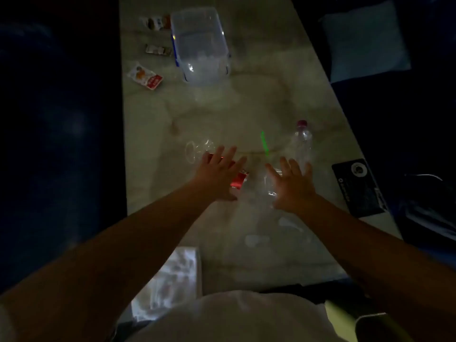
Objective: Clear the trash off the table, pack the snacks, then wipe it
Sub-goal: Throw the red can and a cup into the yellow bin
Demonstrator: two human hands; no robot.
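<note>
Trash is lying scattered in the dim middle of the pale marble-patterned table (259, 99), right under both outstretched hands. The left hand (218, 174) is spreading its fingers (228, 154) flat and loose, gripping nothing, hovering over a red wrapper (238, 180) whose crumpled end is showing beside the palm; whether the palm is touching it cannot be told. Just beyond those fingertips a crushed clear plastic cup (197, 150) is lying on its side. The right hand (292, 183) is likewise splaying its fingers (294, 166) wide and holding nothing, reaching over another piece of crumpled clear plastic (267, 183). A green straw (264, 143) is standing out just past it, and a clear bottle (301, 141) with a dark pink cap is lying near the table's right edge. Farther right a black card (357, 186) is sitting at the rim. At the far end, an open clear storage box (199, 45) with blue clips is resting, with three snack packets (145, 75) lying along its left side. Near the person's body a white plastic bag (170, 280) is resting on the near edge.
</note>
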